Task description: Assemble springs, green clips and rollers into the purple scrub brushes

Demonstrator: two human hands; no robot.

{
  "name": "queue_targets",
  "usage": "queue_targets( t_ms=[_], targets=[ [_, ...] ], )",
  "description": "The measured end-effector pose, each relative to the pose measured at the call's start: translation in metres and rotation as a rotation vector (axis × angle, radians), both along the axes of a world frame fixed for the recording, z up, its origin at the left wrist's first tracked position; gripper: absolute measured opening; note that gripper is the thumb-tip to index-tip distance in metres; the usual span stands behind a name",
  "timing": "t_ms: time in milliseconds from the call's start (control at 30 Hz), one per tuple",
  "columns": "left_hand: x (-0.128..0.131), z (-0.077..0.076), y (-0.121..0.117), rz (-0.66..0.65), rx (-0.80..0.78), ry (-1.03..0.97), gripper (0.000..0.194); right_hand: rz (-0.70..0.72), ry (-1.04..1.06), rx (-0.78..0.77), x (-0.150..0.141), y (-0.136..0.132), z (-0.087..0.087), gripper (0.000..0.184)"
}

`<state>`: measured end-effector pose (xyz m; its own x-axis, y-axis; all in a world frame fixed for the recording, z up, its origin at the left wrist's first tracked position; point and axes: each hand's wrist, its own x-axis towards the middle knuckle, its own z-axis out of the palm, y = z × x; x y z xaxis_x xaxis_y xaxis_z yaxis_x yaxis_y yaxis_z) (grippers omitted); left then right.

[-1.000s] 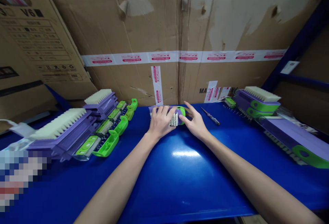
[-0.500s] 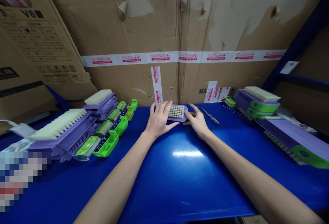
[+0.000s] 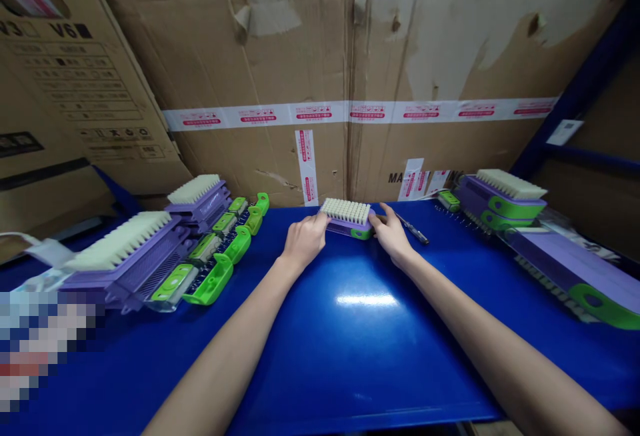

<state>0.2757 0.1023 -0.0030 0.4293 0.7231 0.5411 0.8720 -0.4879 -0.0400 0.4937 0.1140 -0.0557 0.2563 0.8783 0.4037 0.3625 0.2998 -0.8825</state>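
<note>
A purple and green brush [image 3: 346,212] with white bristles facing up is at the back middle of the blue table. My left hand [image 3: 305,241] grips its left end, thumb and fingers pressed together there. At the other end, my right hand [image 3: 393,236] pinches the purple body by the green patch. Just behind and right of that hand lies a thin screwdriver [image 3: 414,229], its far tip partly hidden by my fingers.
Left on the blue table [image 3: 360,356] are purple brush bodies [image 3: 125,239], green-topped modules [image 3: 175,283] and green end pieces [image 3: 215,281]. More purple and green brushes [image 3: 513,199] lie at right. Cardboard [image 3: 260,69] stands along the back.
The brush has been tipped from showing its bristles face-on to bristles pointing up, so its green side shows. My left hand's fingers have closed in at its end.
</note>
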Motion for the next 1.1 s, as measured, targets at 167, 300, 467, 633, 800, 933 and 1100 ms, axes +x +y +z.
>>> queue_targets(
  t_ms=[167, 300, 467, 633, 800, 933, 1100],
  targets=[
    [0.002, -0.001, -0.001, 0.006, -0.022, 0.017, 0.039, -0.023, 0.075, -0.092, -0.001, 0.0, 0.001, 0.059],
    [0.004, -0.003, -0.004, -0.008, -0.025, 0.032, 0.048, -0.037, 0.098, -0.129, -0.003, 0.001, 0.001, 0.061],
    [0.007, -0.006, -0.006, -0.048, -0.045, 0.036, 0.054, -0.028, 0.069, -0.128, -0.009, -0.005, 0.007, 0.059],
    [0.008, -0.006, -0.006, -0.081, -0.049, 0.025, 0.046, -0.055, 0.073, -0.198, -0.017, -0.012, 0.017, 0.063],
    [0.009, -0.005, -0.009, -0.072, 0.01, -0.008, 0.038, -0.026, 0.083, -0.186, -0.021, -0.014, 0.022, 0.064],
    [0.009, 0.002, -0.013, -0.049, 0.14, -0.015, 0.04, -0.147, -0.015, -0.19, -0.019, -0.022, 0.032, 0.057],
    [0.011, 0.018, -0.026, -0.146, 0.343, 0.073, 0.046, -0.282, -0.089, -0.129, -0.017, -0.032, 0.046, 0.045]
  ],
)
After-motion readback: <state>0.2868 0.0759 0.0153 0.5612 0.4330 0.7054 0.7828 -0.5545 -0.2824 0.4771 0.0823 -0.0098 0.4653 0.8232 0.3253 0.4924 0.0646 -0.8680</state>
